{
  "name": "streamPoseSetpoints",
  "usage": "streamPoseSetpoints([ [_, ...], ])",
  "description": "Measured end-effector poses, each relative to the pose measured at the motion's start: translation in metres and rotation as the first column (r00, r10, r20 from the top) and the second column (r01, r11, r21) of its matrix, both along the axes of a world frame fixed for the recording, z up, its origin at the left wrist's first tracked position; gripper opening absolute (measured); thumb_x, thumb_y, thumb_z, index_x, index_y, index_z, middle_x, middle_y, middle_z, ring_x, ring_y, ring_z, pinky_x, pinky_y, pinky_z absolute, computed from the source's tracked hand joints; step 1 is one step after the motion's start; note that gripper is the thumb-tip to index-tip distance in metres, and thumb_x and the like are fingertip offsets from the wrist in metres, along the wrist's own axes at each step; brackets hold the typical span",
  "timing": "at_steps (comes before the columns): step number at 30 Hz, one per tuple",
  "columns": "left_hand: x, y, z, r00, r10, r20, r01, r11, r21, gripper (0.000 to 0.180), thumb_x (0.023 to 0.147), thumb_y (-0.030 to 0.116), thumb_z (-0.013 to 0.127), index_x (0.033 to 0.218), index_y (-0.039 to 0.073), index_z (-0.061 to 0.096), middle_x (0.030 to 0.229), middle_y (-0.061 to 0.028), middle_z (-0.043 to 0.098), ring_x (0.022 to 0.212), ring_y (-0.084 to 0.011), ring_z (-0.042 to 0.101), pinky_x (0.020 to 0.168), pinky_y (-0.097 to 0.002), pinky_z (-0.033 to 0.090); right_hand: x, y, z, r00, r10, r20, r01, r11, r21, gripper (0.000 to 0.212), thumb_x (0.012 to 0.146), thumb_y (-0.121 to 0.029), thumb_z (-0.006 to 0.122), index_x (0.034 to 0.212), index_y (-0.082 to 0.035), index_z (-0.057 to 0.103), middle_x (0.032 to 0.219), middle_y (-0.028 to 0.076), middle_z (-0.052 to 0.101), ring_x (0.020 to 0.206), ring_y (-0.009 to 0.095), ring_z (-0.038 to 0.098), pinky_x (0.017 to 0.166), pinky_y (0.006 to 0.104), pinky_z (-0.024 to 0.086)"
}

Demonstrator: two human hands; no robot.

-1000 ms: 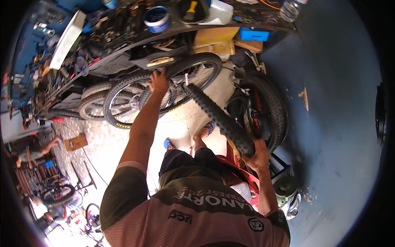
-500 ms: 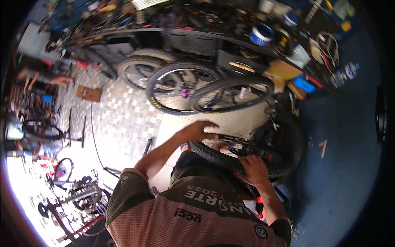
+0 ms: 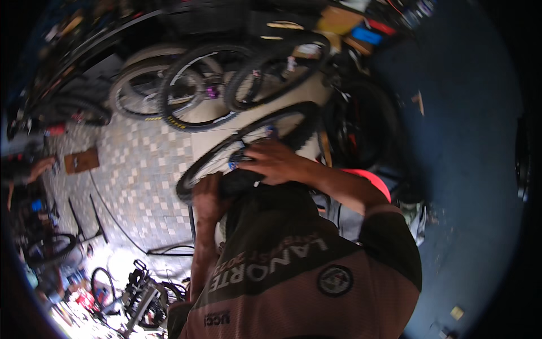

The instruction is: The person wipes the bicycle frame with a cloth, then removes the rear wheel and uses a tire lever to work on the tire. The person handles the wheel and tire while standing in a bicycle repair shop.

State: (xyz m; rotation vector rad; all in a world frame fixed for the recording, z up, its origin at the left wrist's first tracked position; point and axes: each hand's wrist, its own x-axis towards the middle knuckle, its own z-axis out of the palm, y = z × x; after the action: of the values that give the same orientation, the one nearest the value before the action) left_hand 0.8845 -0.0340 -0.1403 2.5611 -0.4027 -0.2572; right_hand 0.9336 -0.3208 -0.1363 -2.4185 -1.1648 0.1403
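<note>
A bicycle wheel [image 3: 308,113] with a black knobby tyre is tilted in front of my body, its far end raised to the right. At its near left end my left hand [image 3: 208,196] is closed over the tyre, fingers hidden in part. My right hand [image 3: 272,161] reaches across the spokes, its fingers bent round the dark hub area. What its fingertips press on is blurred. Blue spots show beside the right hand, too smeared to name.
Several other wheels, one with a purple hub [image 3: 212,92], lean beyond mine. Black tyres [image 3: 367,121] stand at the right by a blue wall [image 3: 451,164]. A brown box [image 3: 81,161] and a bicycle [image 3: 144,302] are at the left. Another person's hand [image 3: 42,168] shows at far left.
My left hand, stretched out before, now grips the tyre. My right hand has gone from the tyre to the hub. The wheel is swung out leftward, and the view has turned.
</note>
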Motion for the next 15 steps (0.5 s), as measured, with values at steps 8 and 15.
streamPoseSetpoints([
  [8,0.002,0.034,0.003,0.986,0.041,0.162,-0.068,0.984,0.164,0.058,0.067,0.029,0.088,0.117,0.011,0.066,0.104,-0.0136,0.065,0.098,-0.0398,0.063,0.087,-0.0540,0.050,0.012,0.065,-0.045,0.991,-0.079,-0.109,0.093,0.988,0.127,0.069,0.069,-0.017,0.084,0.135,-0.021,0.065,0.126,0.008,0.060,0.122,0.029,0.056,0.104,0.0456,0.047],
  [15,0.015,0.043,-0.029,0.981,0.175,-0.081,-0.147,0.950,0.277,0.054,0.069,0.023,0.086,0.116,0.010,0.063,0.101,-0.0172,0.062,0.096,-0.0431,0.061,0.083,-0.0578,0.050,0.029,-0.001,-0.071,0.907,-0.324,-0.269,0.404,0.847,0.344,0.070,0.071,-0.010,0.078,0.140,-0.011,0.062,0.116,0.013,0.063,0.114,0.034,0.061,0.097,0.0485,0.050],
])
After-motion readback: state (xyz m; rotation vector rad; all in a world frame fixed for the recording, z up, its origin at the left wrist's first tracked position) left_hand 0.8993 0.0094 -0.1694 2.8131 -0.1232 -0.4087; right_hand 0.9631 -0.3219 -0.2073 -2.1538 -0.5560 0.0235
